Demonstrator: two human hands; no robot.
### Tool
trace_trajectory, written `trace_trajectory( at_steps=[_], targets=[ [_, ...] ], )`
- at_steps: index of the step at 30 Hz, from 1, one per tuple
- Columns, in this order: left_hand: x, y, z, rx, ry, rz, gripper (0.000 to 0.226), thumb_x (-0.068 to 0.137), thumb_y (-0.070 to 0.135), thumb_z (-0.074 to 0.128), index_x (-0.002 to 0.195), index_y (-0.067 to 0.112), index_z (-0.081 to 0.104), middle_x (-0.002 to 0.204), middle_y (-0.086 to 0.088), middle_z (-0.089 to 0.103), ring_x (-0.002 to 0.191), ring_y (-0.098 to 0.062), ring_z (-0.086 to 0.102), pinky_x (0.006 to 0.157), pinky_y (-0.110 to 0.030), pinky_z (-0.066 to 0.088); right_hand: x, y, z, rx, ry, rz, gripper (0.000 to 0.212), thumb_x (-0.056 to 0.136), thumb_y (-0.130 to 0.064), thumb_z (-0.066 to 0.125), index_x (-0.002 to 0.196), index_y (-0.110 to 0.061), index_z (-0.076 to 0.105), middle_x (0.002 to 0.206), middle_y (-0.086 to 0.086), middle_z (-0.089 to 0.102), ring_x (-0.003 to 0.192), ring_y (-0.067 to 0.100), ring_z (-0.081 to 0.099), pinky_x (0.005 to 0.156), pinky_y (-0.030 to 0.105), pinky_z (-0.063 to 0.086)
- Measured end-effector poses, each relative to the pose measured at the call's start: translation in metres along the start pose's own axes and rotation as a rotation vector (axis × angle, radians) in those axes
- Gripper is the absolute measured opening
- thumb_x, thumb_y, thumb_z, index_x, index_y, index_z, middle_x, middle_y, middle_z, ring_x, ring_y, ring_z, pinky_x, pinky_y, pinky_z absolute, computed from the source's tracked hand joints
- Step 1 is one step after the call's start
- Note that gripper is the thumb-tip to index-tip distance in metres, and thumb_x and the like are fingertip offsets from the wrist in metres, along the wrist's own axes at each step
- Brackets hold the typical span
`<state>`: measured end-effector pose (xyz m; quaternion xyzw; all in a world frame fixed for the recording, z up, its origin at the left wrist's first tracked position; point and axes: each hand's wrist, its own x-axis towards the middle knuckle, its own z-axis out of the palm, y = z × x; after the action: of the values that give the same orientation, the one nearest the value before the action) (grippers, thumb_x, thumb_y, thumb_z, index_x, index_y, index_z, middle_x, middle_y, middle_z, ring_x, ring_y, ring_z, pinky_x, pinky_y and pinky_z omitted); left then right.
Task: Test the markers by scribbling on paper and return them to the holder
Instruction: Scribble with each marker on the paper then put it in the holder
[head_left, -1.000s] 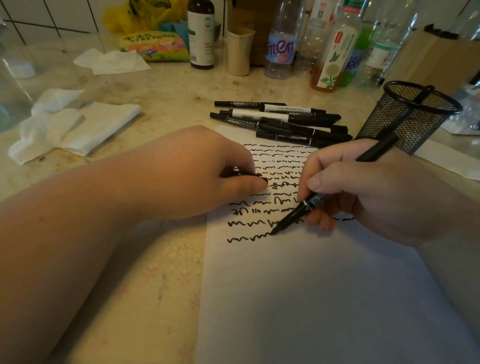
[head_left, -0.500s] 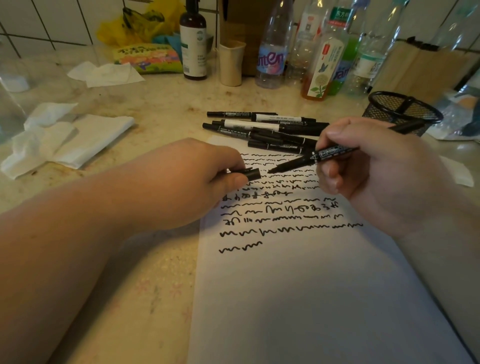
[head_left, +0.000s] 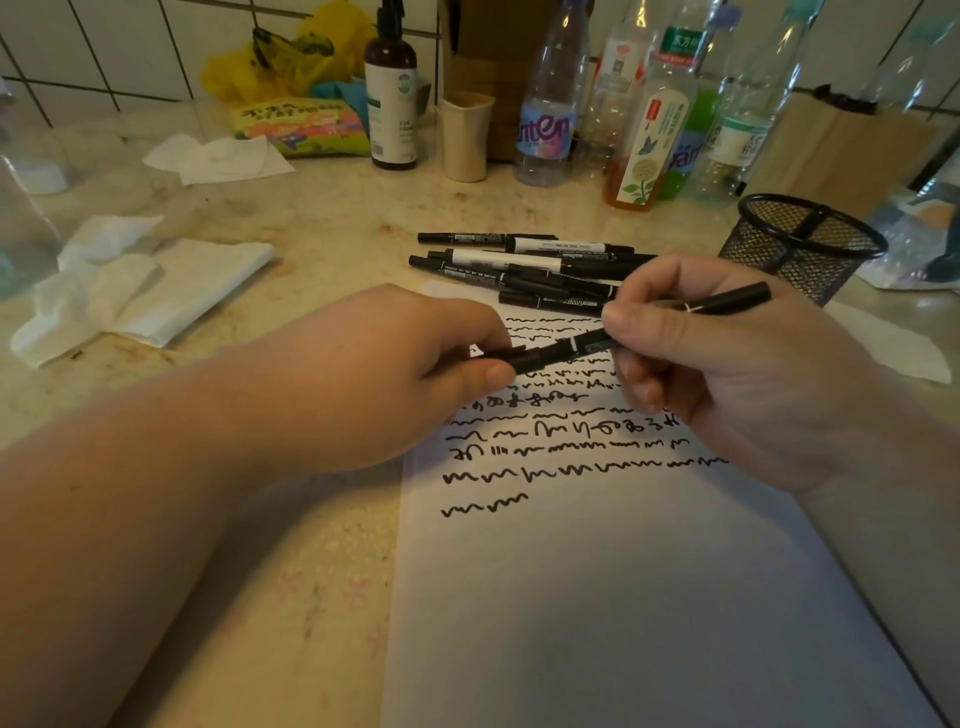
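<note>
A white sheet of paper (head_left: 623, 597) lies on the counter, its upper part covered in black scribbled lines. My right hand (head_left: 727, 374) grips a black marker (head_left: 576, 348) above the scribbles. My left hand (head_left: 395, 374) pinches the marker's cap (head_left: 524, 360), which sits on the marker's left end. Several more black markers (head_left: 524, 265) lie in a loose pile just beyond the paper's top edge. A black mesh holder (head_left: 802, 244) stands to the right of the pile, behind my right hand.
Crumpled white tissues (head_left: 135, 286) lie on the left of the counter. Bottles (head_left: 548, 98), a beige cup (head_left: 465, 137) and snack bags (head_left: 301, 127) line the tiled back wall. A plastic bag (head_left: 919, 234) sits at far right.
My right hand lifted the marker off the paper and turned its tip toward my left hand. The cap and the tip have come together.
</note>
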<state>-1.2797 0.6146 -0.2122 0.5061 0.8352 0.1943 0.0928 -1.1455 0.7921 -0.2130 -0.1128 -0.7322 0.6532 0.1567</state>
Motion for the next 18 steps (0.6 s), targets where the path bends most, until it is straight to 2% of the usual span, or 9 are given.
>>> trace_trajectory(
  at_steps=[2,5,7,9,11,13,15,18],
  targets=[
    [0.0001,-0.0006,-0.0006,-0.004,0.032,0.006,0.022,0.084,0.054,0.043,0.101,0.047,0.056,0.073,0.014,0.062,0.065,-0.003,0.056,0.054,-0.02,0.04,-0.0006,-0.0003,-0.0018,0.042,-0.047,0.019,0.012,0.076,-0.023,0.07,0.081,-0.013,0.075,0.065,0.008,0.067,0.057,0.019,0.061,0.051,0.027,0.051],
    [0.0016,-0.0027,-0.0009,-0.003,0.083,0.001,0.023,0.084,0.053,0.043,0.099,0.044,0.057,0.075,0.014,0.06,0.066,-0.002,0.053,0.055,-0.02,0.039,-0.0006,-0.0008,-0.0045,0.116,-0.095,0.067,0.026,0.08,-0.022,0.059,0.088,-0.01,0.08,0.078,0.019,0.074,0.063,0.023,0.067,0.059,0.031,0.056],
    [0.0029,-0.0044,-0.0008,0.017,0.109,-0.013,0.021,0.085,0.052,0.044,0.097,0.043,0.058,0.075,0.014,0.059,0.067,-0.001,0.052,0.055,-0.02,0.037,-0.0008,-0.0016,-0.0063,0.032,-0.085,0.085,0.027,0.08,-0.021,0.059,0.093,-0.012,0.081,0.083,0.02,0.076,0.063,0.023,0.067,0.059,0.03,0.057],
    [0.004,-0.0061,-0.001,0.021,0.126,-0.021,0.018,0.086,0.051,0.046,0.095,0.042,0.058,0.075,0.015,0.058,0.068,0.001,0.051,0.055,-0.018,0.035,-0.0015,-0.0016,-0.0072,-0.152,-0.078,0.094,0.022,0.085,-0.018,0.061,0.099,-0.018,0.079,0.086,0.015,0.078,0.061,0.02,0.063,0.056,0.028,0.053],
    [0.0043,-0.0068,-0.0017,0.03,0.133,-0.009,0.022,0.082,0.054,0.045,0.094,0.042,0.059,0.076,0.018,0.058,0.069,0.003,0.051,0.056,-0.016,0.034,-0.0016,0.0004,-0.0061,-0.292,-0.087,0.095,0.019,0.09,-0.015,0.063,0.098,-0.023,0.078,0.084,0.01,0.078,0.055,0.016,0.056,0.052,0.026,0.047],
    [0.0041,-0.0059,-0.0014,0.058,0.097,0.004,0.027,0.081,0.056,0.044,0.097,0.043,0.06,0.077,0.019,0.059,0.07,0.003,0.052,0.057,-0.016,0.037,-0.0017,0.0014,-0.0029,-0.343,-0.082,0.097,0.015,0.087,-0.02,0.067,0.095,-0.026,0.078,0.076,0.007,0.076,0.051,0.017,0.05,0.049,0.026,0.042],
    [0.0037,-0.0049,0.0003,0.097,0.038,0.012,0.029,0.082,0.057,0.043,0.101,0.043,0.06,0.078,0.017,0.061,0.071,0.0,0.054,0.06,-0.019,0.043,-0.0019,0.0018,-0.0002,-0.392,-0.069,0.086,0.011,0.085,-0.024,0.068,0.091,-0.025,0.078,0.068,0.005,0.073,0.052,0.016,0.052,0.048,0.023,0.04],
    [0.0044,-0.0049,0.0017,0.135,0.004,0.04,0.039,0.079,0.059,0.038,0.104,0.04,0.061,0.08,0.014,0.062,0.073,-0.002,0.054,0.068,-0.028,0.05,-0.0028,0.0021,0.0007,-0.491,-0.074,0.033,0.009,0.089,-0.025,0.067,0.093,-0.026,0.076,0.065,0.001,0.072,0.053,0.004,0.059,0.049,0.011,0.042]
  ],
)
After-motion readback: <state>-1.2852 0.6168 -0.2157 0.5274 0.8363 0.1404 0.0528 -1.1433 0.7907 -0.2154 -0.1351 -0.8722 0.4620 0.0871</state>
